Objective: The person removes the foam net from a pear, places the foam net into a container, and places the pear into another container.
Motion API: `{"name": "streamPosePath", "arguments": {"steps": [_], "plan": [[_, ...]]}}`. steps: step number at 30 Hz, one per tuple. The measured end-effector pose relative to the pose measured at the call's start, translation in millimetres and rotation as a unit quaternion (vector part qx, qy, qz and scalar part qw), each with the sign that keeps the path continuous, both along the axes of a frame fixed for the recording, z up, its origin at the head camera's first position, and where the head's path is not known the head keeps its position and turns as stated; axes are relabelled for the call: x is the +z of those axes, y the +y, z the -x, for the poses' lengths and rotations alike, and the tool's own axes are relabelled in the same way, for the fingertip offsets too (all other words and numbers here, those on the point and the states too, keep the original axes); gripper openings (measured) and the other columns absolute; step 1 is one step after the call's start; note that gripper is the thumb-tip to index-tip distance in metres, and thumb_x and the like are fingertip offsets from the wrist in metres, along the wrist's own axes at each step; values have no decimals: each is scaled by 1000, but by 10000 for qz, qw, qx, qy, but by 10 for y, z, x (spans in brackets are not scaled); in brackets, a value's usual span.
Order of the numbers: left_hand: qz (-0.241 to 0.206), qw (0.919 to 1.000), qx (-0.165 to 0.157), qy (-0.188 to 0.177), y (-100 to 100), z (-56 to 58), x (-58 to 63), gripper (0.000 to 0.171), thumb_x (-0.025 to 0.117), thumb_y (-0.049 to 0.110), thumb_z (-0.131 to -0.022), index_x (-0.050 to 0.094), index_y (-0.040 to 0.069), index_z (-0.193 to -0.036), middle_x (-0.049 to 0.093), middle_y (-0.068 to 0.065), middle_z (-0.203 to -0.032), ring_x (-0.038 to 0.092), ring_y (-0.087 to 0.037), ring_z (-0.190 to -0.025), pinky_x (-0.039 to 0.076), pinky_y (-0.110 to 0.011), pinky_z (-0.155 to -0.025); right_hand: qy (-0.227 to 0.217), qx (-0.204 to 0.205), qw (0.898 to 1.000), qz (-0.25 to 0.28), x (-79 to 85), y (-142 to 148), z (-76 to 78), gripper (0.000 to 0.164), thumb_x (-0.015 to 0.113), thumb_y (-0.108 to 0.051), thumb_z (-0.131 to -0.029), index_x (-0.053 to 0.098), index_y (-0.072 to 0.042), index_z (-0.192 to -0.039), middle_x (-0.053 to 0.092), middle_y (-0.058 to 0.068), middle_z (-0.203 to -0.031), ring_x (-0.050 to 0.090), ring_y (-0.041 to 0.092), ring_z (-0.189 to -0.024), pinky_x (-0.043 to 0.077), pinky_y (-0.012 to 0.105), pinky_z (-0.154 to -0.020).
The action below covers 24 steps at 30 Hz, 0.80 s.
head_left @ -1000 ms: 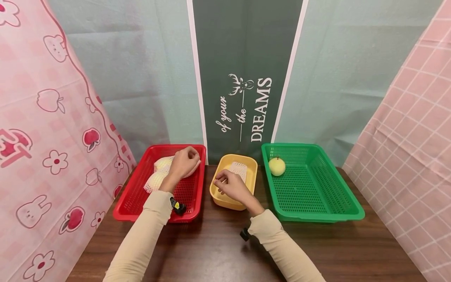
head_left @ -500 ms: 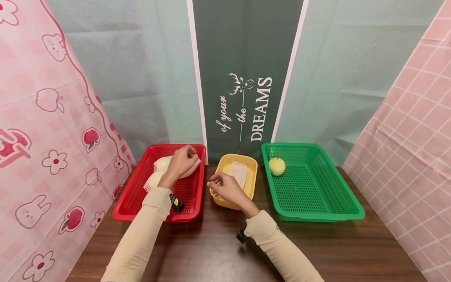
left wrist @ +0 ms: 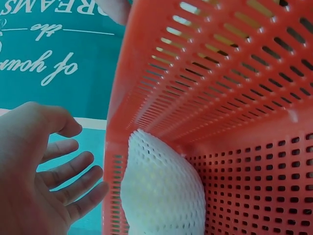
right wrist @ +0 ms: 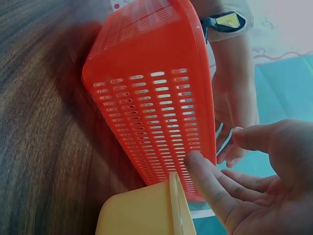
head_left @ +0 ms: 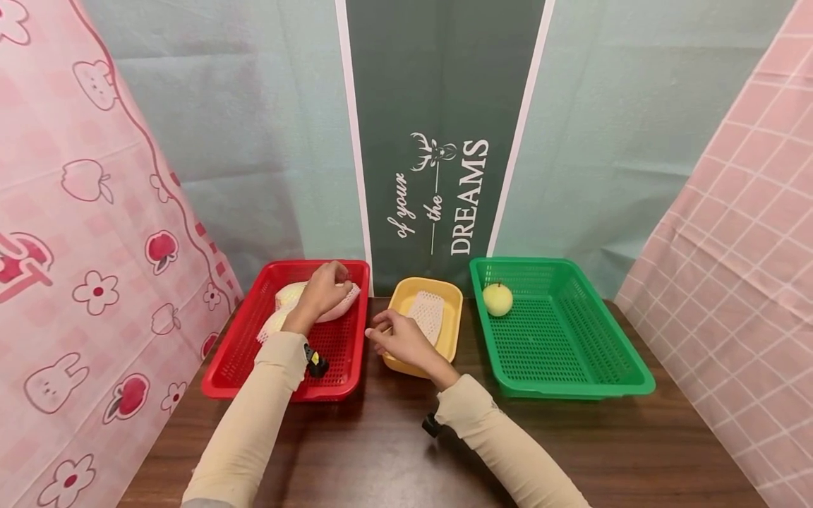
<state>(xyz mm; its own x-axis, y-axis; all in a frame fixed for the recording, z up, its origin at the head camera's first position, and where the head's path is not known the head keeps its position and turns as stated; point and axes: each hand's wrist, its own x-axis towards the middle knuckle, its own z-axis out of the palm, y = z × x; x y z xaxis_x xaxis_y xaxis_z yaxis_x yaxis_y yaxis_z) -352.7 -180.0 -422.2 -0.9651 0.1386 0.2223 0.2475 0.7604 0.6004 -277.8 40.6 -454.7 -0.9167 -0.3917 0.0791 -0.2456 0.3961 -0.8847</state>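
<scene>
My left hand (head_left: pixel 322 293) is over the red basket (head_left: pixel 219 381), its fingers loosely bent and nothing in them. Beneath it lie fruits in white foam nets; the nearest netted fruit (left wrist: pixel 164 188) rests against the basket's wall, below the fingertips. Another netted fruit (head_left: pixel 288 293) is partly hidden by the hand and wrist. My right hand (head_left: pixel 406 342) hovers at the left side of the yellow box (head_left: pixel 454 317), thumb and fingers apart and holding nothing. Inside that box lies a flattened foam net (head_left: pixel 427 310).
At the right stands a green basket (head_left: pixel 635 374) with a round, pale yellow pear (head_left: pixel 498 300) in its far left corner. All three containers stand on a dark wooden table (head_left: pixel 381 451). Fabric curtains (head_left: pixel 267 141) close off the back and both sides.
My right hand has moved left, from over the yellow box toward the red basket's rim. My left hand has drifted slightly left over the netted fruits.
</scene>
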Motion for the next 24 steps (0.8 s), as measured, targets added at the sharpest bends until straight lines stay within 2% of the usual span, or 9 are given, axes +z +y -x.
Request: {"name": "streamPosePath", "arguments": {"steps": [10,20,24], "plan": [[278,9993,40,-243,-51,70,-28,45,64,21,-98,59,-3,-136,60,-24,-135,55,-41,-127,48,-58,-111,-187,-166,9997,57,4,-95,28,45,72,-22,-102,58,8,-132,76,19,-110,78,19,-73,63,31,-68],[187,9985,151,-485,-83,102,-59,50,65,22,-99,55,-3,-142,55,-25,-141,51,-42,-131,47,-60,-113,-494,-189,9981,309,12,-156,16,50,72,-22,-102,55,10,-136,74,24,-113,80,31,-78,65,50,-79],[228,9977,184,-607,-79,111,-83,52,65,22,-100,53,-2,-144,54,-25,-144,48,-43,-134,44,-62,-115,-663,-196,9966,454,-6,-182,12,50,72,-20,-102,54,11,-137,72,23,-110,79,30,-75,64,55,-79]]}}
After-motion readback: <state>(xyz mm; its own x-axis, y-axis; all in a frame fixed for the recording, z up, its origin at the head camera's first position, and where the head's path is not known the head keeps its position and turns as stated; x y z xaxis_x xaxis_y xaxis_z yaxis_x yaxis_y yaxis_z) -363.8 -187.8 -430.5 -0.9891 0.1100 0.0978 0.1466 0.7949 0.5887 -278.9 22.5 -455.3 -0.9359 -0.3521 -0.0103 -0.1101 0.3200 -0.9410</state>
